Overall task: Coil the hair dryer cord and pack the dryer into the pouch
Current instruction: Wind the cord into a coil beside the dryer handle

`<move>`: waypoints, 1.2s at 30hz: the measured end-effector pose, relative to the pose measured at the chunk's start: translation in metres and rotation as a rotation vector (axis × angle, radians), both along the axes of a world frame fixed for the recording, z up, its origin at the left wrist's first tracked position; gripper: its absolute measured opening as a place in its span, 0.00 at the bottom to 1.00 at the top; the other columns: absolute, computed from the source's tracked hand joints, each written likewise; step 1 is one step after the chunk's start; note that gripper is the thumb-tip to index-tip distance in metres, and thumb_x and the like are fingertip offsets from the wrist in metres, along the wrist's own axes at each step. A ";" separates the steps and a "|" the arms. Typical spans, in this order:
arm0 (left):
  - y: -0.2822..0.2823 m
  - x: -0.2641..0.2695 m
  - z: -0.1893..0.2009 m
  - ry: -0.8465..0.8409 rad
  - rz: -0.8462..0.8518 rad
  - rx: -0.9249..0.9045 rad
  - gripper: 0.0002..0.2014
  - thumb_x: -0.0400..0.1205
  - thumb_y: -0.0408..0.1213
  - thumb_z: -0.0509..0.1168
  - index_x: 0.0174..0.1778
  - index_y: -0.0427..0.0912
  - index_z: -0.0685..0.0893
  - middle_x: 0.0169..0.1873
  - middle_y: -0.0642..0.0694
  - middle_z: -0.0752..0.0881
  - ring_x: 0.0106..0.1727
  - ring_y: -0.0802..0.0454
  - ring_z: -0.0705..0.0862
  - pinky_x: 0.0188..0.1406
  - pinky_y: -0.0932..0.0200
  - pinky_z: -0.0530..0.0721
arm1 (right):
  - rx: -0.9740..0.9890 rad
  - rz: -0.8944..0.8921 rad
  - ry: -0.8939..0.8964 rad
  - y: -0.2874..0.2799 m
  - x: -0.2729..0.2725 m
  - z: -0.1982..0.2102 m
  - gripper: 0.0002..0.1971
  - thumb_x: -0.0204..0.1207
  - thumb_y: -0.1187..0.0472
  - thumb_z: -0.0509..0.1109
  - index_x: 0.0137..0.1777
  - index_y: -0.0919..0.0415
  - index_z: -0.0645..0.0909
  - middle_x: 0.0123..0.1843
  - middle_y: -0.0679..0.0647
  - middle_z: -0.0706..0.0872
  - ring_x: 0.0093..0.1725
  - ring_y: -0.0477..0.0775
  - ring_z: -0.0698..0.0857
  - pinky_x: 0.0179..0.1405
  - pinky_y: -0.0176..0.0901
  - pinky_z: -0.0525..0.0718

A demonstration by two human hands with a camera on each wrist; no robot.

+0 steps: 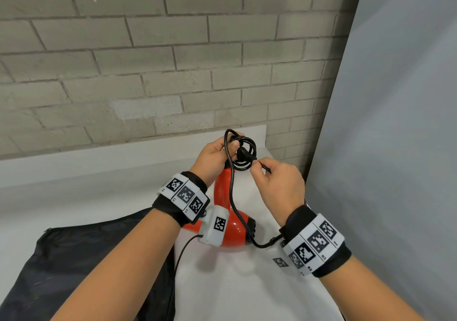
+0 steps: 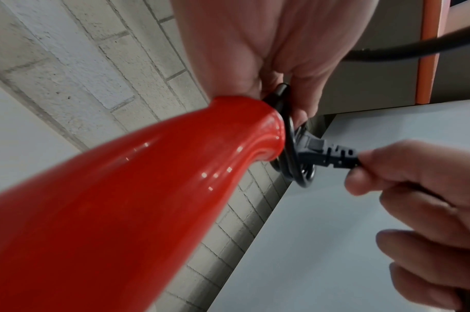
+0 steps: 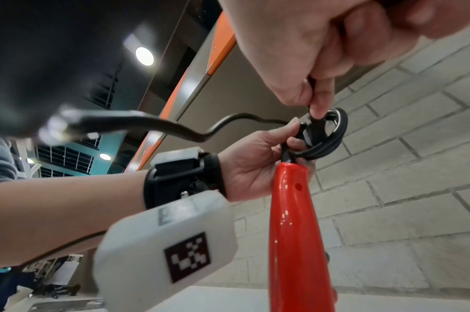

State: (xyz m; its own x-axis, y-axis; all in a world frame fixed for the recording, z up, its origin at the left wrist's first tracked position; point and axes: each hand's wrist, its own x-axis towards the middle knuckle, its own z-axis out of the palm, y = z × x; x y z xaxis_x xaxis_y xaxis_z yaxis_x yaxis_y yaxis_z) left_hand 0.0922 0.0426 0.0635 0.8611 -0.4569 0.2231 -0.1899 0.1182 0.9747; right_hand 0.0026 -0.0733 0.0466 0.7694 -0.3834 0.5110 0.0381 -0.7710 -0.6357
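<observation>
The red hair dryer (image 1: 231,231) stands on its body on the white table (image 1: 235,283), handle (image 2: 148,190) pointing up. My left hand (image 1: 231,145) grips the coiled black cord (image 1: 243,147) at the handle's top end. The black plug (image 2: 324,154) pokes out through the coil (image 3: 332,135). My right hand (image 1: 256,166) pinches the cord just behind the plug. A loose length of cord (image 1: 232,197) hangs from the coil over the dryer body toward my right wrist. The black pouch (image 1: 86,259) lies flat at the lower left.
A grey brick wall (image 1: 148,61) rises right behind the table. A pale grey backdrop sheet (image 1: 395,123) hangs along the right side. A thin black cable (image 1: 183,251) from my left wrist unit trails beside the pouch.
</observation>
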 end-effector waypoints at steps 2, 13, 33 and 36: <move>0.001 0.000 0.001 -0.009 -0.022 0.014 0.08 0.83 0.37 0.58 0.52 0.48 0.82 0.27 0.52 0.76 0.28 0.60 0.73 0.29 0.66 0.76 | -0.073 -0.059 -0.011 0.000 0.002 0.003 0.17 0.78 0.50 0.59 0.35 0.57 0.83 0.19 0.50 0.74 0.23 0.52 0.73 0.23 0.40 0.65; -0.002 -0.004 0.002 -0.055 -0.148 0.099 0.11 0.82 0.39 0.58 0.59 0.45 0.80 0.38 0.39 0.73 0.31 0.58 0.74 0.27 0.66 0.78 | 0.307 0.030 -0.004 -0.013 0.033 0.006 0.23 0.72 0.53 0.69 0.64 0.58 0.66 0.48 0.53 0.80 0.46 0.52 0.80 0.40 0.43 0.77; 0.009 0.004 -0.005 -0.019 -0.056 -0.074 0.12 0.79 0.34 0.60 0.58 0.41 0.80 0.40 0.53 0.84 0.23 0.64 0.74 0.23 0.72 0.74 | 0.009 0.229 0.858 -0.095 0.036 -0.095 0.13 0.79 0.67 0.55 0.36 0.57 0.77 0.46 0.55 0.79 0.48 0.56 0.78 0.41 0.37 0.73; 0.009 0.004 -0.006 -0.022 -0.067 -0.074 0.11 0.74 0.39 0.59 0.51 0.52 0.82 0.35 0.57 0.86 0.24 0.64 0.75 0.24 0.71 0.74 | -0.008 0.257 0.826 -0.082 0.035 -0.096 0.11 0.79 0.63 0.58 0.50 0.51 0.82 0.53 0.54 0.81 0.50 0.55 0.81 0.50 0.41 0.80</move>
State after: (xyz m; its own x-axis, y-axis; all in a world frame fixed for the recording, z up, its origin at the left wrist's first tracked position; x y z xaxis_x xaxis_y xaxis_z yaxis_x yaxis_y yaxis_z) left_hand 0.0966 0.0520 0.0573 0.8236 -0.4951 0.2768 -0.2005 0.2024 0.9586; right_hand 0.0373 -0.1553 -0.0493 0.9576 -0.1455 -0.2485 -0.2603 -0.8064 -0.5311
